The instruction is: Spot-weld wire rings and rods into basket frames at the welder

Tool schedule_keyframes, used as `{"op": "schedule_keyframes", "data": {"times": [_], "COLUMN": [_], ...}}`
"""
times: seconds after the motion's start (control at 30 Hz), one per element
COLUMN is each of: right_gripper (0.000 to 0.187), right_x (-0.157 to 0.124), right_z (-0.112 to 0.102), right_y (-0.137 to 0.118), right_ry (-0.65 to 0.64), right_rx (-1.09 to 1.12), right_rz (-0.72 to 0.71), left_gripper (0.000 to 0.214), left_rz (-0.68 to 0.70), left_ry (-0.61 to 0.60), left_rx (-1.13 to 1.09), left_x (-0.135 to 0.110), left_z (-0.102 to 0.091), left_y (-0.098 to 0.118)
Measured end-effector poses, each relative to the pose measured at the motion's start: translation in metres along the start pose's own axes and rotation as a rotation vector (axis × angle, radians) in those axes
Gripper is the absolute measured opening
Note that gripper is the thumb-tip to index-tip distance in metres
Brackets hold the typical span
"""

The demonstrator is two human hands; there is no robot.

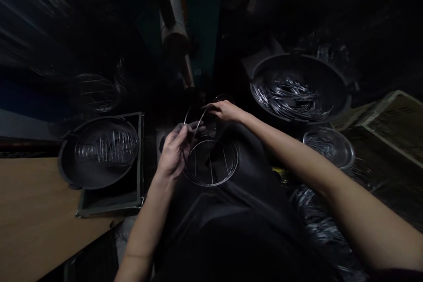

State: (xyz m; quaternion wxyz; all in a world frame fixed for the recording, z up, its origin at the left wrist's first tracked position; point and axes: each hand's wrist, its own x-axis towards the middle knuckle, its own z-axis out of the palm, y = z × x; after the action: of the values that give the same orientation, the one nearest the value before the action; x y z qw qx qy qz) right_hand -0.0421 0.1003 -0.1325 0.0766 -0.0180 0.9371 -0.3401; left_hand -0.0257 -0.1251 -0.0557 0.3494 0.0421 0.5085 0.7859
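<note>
My left hand (175,147) is closed in front of me, thumb and fingers pinched round a thin metal wire ring (199,124). Part of the ring is hidden by the fingers, and its far side fades into the dark. My right hand (225,110) reaches farther forward, its fingertips together at the ring's upper part. Below and just right of my left hand, a round wire rack (211,163) with a few cross rods rests on the dark cloth (211,211) over my lap.
A dark basin (86,178) of wire racks sits on a crate (140,167) at left, beside brown cardboard (36,211). At right are a large basin (340,97) of wire rings, a small bowl (346,152) of metal pieces and a crate (390,110). A machine column (173,13) stands ahead.
</note>
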Motion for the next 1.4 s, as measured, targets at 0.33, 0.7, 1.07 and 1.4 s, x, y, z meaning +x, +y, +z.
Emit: {"op": "schedule_keyframes", "data": {"times": [0.33,0.7,1.07,1.4], "right_gripper": [0.031,0.033,0.028,0.029], "right_x": [0.007,0.003,-0.104,-0.056], "right_z": [0.006,0.003,0.082,0.047], "right_y": [-0.004,-0.026,-0.113,-0.097], "right_ry": [0.043,0.067,-0.111,0.159], "right_rx": [-0.012,-0.169,0.391,0.784], "right_rz": [-0.014,0.164,0.02,0.313], "left_gripper": [0.022,0.027,0.031,0.047], "left_rz": [-0.06,-0.087,-0.016,0.678], "left_ry": [-0.013,-0.026,-0.228,-0.255], "left_rx": [-0.013,-0.08,0.205,1.558], "left_x": [0.002,0.007,0.027,-0.046], "left_z": [-0.002,-0.002,-0.025,-0.129], "left_y": [-0.016,-0.01,0.002,-0.123]}}
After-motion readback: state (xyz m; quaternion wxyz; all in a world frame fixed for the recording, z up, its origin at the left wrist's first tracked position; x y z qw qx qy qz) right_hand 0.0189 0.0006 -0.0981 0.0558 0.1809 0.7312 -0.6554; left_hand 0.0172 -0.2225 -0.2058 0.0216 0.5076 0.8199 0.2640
